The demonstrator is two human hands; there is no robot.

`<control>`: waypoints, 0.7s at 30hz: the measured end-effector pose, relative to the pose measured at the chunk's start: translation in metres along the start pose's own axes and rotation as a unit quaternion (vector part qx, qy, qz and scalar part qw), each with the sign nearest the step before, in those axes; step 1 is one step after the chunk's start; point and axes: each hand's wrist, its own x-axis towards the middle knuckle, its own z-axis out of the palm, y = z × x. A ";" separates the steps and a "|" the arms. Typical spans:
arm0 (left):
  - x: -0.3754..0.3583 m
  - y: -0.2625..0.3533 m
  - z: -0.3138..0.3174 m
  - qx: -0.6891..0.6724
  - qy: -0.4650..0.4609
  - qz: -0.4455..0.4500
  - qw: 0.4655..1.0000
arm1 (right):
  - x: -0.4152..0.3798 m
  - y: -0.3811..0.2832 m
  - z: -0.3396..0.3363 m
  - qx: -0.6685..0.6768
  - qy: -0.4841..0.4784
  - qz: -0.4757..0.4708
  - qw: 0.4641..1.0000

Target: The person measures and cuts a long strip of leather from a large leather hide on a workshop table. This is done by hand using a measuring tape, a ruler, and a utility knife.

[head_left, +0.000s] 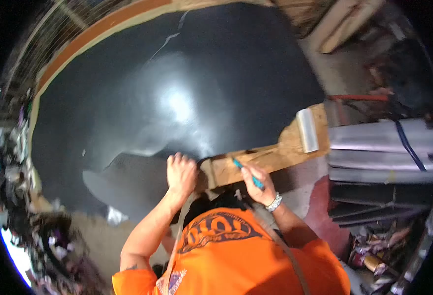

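A large black sheet of leather (128, 98) lies over the table, shiny in the middle, with an irregular near edge. My left hand (182, 172) is closed on that near edge, where a flap with a duller grey-black face (128, 179) is folded over and hangs toward me. In my right hand (259, 185) is a slim teal pen-shaped tool (242, 166), gripped with its tip pointing forward and left. The tip is over the bare wooden tabletop (270, 160), close to the leather's edge.
A silvery-white bar (308, 130) rests on the table's right corner. Stacked rolled or folded sheets, silver and black (381, 157), stand to the right. Scrap piles (61, 246) lie at lower left and lower right. An orange-brown rim (88, 37) borders the far side.
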 end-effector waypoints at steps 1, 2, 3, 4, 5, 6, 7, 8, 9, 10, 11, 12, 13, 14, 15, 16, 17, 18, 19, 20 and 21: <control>-0.037 -0.018 -0.007 0.026 -0.037 -0.031 0.998 | 0.000 -0.013 0.019 0.031 0.012 -0.031 0.999; -0.049 -0.022 -0.022 0.030 -0.059 -0.049 0.997 | 0.003 -0.031 0.030 0.070 0.015 -0.057 0.996; -0.003 0.022 0.014 -0.040 -0.023 -0.046 0.998 | 0.019 0.008 -0.005 0.008 -0.001 -0.086 0.996; -0.011 0.032 0.014 -0.058 -0.020 -0.046 0.997 | 0.012 0.009 -0.001 0.007 -0.006 -0.098 0.995; -0.024 0.024 0.010 -0.057 -0.021 -0.048 0.997 | 0.009 0.007 0.017 0.023 -0.003 -0.114 0.993; -0.025 0.008 0.005 -0.034 -0.017 -0.057 0.998 | 0.019 0.006 0.038 0.028 0.002 -0.135 0.990; -0.024 0.009 0.000 -0.028 -0.026 -0.062 0.997 | 0.020 0.009 0.043 0.015 0.001 -0.144 0.989; -0.020 0.011 -0.003 -0.025 -0.031 -0.067 0.997 | 0.021 0.016 0.048 0.013 0.012 -0.156 0.988; -0.018 0.012 -0.004 -0.022 -0.036 -0.071 0.997 | 0.020 0.022 0.052 0.008 0.018 -0.159 0.987; -0.018 0.010 -0.001 -0.015 -0.032 -0.064 0.997 | 0.020 0.022 0.053 0.009 0.016 -0.165 0.986; -0.018 0.010 0.001 -0.023 -0.036 -0.071 0.997 | 0.019 0.024 0.054 0.010 0.013 -0.167 0.986; -0.018 0.011 -0.001 -0.021 -0.035 -0.069 0.997 | 0.018 0.030 0.055 0.013 -0.004 -0.159 0.987; -0.020 0.007 -0.003 -0.015 -0.037 -0.064 0.997 | 0.019 0.030 0.062 0.021 0.003 -0.176 0.984; -0.019 0.006 -0.005 -0.023 -0.036 -0.067 0.997 | 0.019 0.032 0.064 0.012 0.000 -0.178 0.984; -0.020 0.006 -0.004 -0.031 -0.036 -0.068 0.997 | 0.016 0.033 0.067 0.002 -0.002 -0.178 0.984; -0.021 0.005 -0.003 -0.026 -0.012 -0.057 0.998 | 0.014 0.036 0.072 -0.005 0.013 -0.184 0.983; -0.022 0.005 -0.006 -0.037 -0.011 -0.049 0.998 | 0.013 0.037 0.075 -0.014 0.030 -0.197 0.980; -0.021 0.003 -0.006 -0.031 -0.009 -0.045 0.998 | 0.012 0.031 0.073 -0.025 0.013 -0.173 0.985; -0.021 0.003 -0.005 -0.025 -0.006 -0.044 0.999 | 0.010 0.032 0.074 -0.027 0.017 -0.165 0.986; -0.019 0.003 -0.004 -0.028 0.001 -0.044 0.999 | 0.011 0.036 0.077 -0.030 0.019 -0.161 0.986; -0.019 0.003 -0.002 -0.030 0.005 -0.046 0.998 | 0.013 0.037 0.078 -0.031 0.019 -0.158 0.987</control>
